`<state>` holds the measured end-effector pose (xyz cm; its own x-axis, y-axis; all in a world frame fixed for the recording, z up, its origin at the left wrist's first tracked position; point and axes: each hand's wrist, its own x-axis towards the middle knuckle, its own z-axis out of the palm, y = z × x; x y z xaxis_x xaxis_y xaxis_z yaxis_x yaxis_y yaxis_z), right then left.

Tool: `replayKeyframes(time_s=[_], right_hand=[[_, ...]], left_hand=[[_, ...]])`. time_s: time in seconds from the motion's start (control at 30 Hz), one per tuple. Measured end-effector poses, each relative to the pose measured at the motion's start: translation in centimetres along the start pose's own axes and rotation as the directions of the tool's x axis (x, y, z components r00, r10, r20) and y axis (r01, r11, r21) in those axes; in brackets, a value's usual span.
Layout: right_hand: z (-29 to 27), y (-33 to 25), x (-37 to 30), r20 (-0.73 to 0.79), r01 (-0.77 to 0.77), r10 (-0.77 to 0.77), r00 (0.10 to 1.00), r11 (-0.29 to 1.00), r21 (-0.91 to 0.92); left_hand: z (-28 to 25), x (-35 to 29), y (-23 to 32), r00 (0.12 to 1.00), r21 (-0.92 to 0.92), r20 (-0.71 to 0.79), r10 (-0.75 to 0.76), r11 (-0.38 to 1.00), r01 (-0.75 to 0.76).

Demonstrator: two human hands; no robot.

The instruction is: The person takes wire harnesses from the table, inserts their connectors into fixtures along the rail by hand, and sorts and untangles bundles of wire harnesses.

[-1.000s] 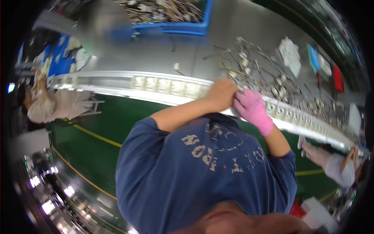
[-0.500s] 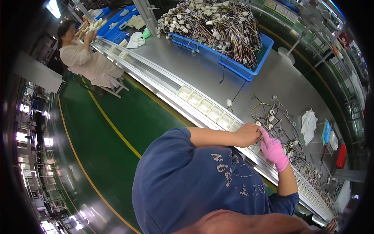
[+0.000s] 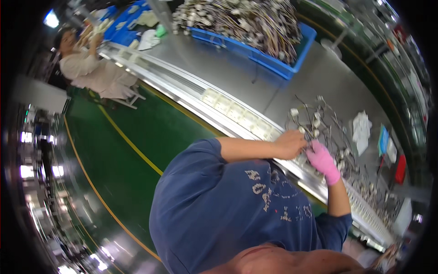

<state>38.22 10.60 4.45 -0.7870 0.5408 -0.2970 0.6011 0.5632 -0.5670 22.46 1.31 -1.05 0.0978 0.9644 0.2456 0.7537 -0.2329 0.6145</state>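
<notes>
My left hand (image 3: 290,144), bare, is bent over the edge of the metal track with its fingers curled together. Close beside it is my right hand (image 3: 323,160) in a pink glove, its fingertips drawn together near the left ones. What lies between the fingertips is too small and blurred to name. Just beyond both hands is a loose tangle of wire harnesses (image 3: 340,129) with white connectors. A row of white plastic housings (image 3: 235,113) sits in the track to the left of my left hand.
A blue bin (image 3: 292,72) heaped with wire harnesses (image 3: 255,27) stands on the metal table. White cloth (image 3: 362,132) and a red object (image 3: 400,169) lie to the right. At the far left a person (image 3: 86,68) sits by blue trays (image 3: 119,32).
The whole view has shifted slightly and blurred. My right index finger, extended before, is now bent in, and my hands have parted slightly. A white connector near the wires stands in a different place.
</notes>
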Motion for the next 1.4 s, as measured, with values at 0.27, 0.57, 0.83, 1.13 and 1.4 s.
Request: replayKeyframes(time_s=[0.27,0.57,0.83,1.13,1.4], right_hand=[[0.6,-1.8,0.4,0.009,0.277,-0.371,0.929,0.678,-0.681],[-0.7,-2.2,0.6,0.054,0.255,-0.290,0.956,0.721,-0.644],[-1.3,-1.2,1.1,0.107,0.281,-0.260,0.960,0.861,-0.424],[-8.6,14.6,7.1,-0.468,-0.164,0.061,0.882,0.969,-0.184],[-2.9,23.7,14.6,-0.384,-0.475,0.329,0.863,0.786,-0.395]], left_hand=[[0.4,0.5,-0.6,0.993,-0.016,-0.063,-0.100,0.995,0.099],[-0.4,0.2,-0.1,0.999,-0.001,-0.041,-0.020,1.000,0.020],[-1.0,-0.1,-0.7,1.000,0.000,-0.003,0.025,1.000,-0.025],[-17.9,13.1,-14.4,0.752,0.101,-0.589,-0.297,0.896,0.433],[-18.4,12.6,-12.6,0.597,-0.243,-0.626,-0.502,0.853,0.462]])
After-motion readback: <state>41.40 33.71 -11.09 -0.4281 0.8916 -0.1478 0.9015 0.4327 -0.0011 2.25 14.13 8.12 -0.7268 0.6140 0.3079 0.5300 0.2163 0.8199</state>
